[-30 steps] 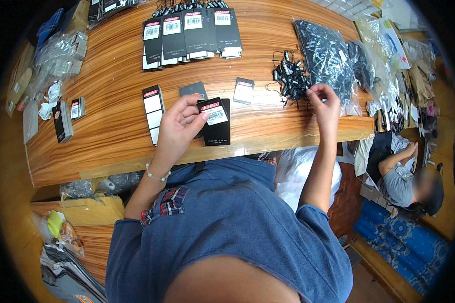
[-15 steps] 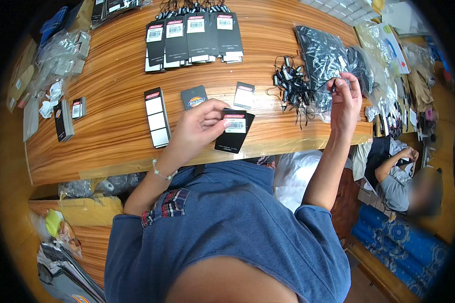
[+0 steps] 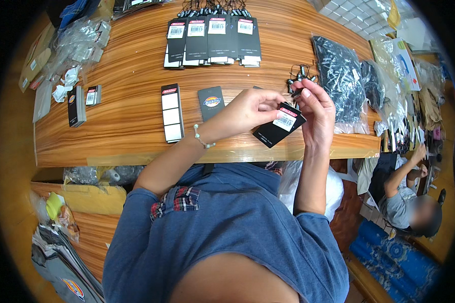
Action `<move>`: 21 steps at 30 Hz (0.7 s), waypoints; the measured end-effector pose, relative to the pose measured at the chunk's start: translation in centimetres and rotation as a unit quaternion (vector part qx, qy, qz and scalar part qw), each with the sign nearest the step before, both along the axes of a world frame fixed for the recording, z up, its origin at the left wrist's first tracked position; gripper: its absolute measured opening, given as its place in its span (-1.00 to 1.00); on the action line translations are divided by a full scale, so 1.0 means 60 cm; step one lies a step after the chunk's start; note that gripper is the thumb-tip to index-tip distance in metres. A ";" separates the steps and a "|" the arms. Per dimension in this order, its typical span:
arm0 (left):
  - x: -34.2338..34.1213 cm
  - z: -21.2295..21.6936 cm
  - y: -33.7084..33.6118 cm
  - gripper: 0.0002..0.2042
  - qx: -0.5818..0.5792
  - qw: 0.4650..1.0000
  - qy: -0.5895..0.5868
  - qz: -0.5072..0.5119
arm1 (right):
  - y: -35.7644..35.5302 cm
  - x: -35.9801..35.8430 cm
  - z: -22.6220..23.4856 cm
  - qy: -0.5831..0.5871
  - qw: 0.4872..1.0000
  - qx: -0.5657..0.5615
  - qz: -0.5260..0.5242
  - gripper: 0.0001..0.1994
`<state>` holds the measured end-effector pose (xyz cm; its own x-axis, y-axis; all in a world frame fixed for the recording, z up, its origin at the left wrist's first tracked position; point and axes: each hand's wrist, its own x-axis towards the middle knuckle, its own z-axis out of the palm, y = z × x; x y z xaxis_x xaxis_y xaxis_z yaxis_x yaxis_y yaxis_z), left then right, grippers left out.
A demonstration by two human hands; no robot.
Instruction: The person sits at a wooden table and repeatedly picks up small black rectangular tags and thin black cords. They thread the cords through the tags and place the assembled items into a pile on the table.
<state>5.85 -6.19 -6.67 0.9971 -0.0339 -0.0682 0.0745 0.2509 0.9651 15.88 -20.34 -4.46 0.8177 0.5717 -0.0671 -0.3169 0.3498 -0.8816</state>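
My left hand (image 3: 255, 112) pinches black hang tags (image 3: 272, 134) with a white barcode sticker, fanned slightly apart and tilted. Right beside their upper end is my right hand (image 3: 316, 108), its thumb and fingertips closed on a black tag string (image 3: 294, 93). Just beyond my fingers lies a loose pile of black strings (image 3: 301, 76) with small silvery ends, partly hidden by my right hand. A black tag with an oval logo (image 3: 211, 102) and a narrow stack of tags with white panels (image 3: 172, 115) rest on the table to the left.
Overlapping strung tags (image 3: 215, 43) lie at the table's far side. A clear bag of black strings (image 3: 340, 76) is at the right. Small tag stacks (image 3: 76, 107) and crumpled plastic (image 3: 81, 48) sit at the left. Another person (image 3: 402, 197) is at the far right.
My right hand has come left from beside the string pile to the tags, bringing a string. My left hand has moved right with the tags, which are now more tilted.
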 end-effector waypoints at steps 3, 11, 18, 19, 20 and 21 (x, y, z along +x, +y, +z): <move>0.005 -0.007 -0.010 -0.76 0.054 0.992 -0.093 0.064 | -0.003 0.008 0.002 -0.001 1.000 0.003 0.006 -0.80; 0.001 0.008 -0.023 -0.77 0.011 0.998 -0.024 0.052 | 0.010 0.001 0.008 0.003 0.999 0.020 -0.025 -0.80; -0.014 0.007 -0.020 -0.78 0.050 0.997 -0.023 0.063 | 0.016 0.057 0.019 0.028 0.987 0.142 -0.065 -0.81; -0.017 0.012 -0.018 -0.78 0.051 0.996 -0.021 0.069 | 0.017 0.059 0.025 0.026 0.984 0.162 -0.065 -0.81; -0.019 0.014 -0.014 -0.79 0.053 0.995 -0.019 0.077 | 0.022 0.055 0.036 0.018 0.983 0.172 -0.060 -0.79; -0.020 0.014 -0.009 -0.79 0.066 0.990 -0.044 0.112 | 0.022 0.052 0.038 -0.005 0.987 0.157 -0.029 -0.79</move>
<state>4.65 -6.75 -5.84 0.9807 0.1931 0.0303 -0.0547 0.1223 0.9910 19.02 -19.04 -2.18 0.8496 0.5147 0.1149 -0.2796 0.6243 -0.7294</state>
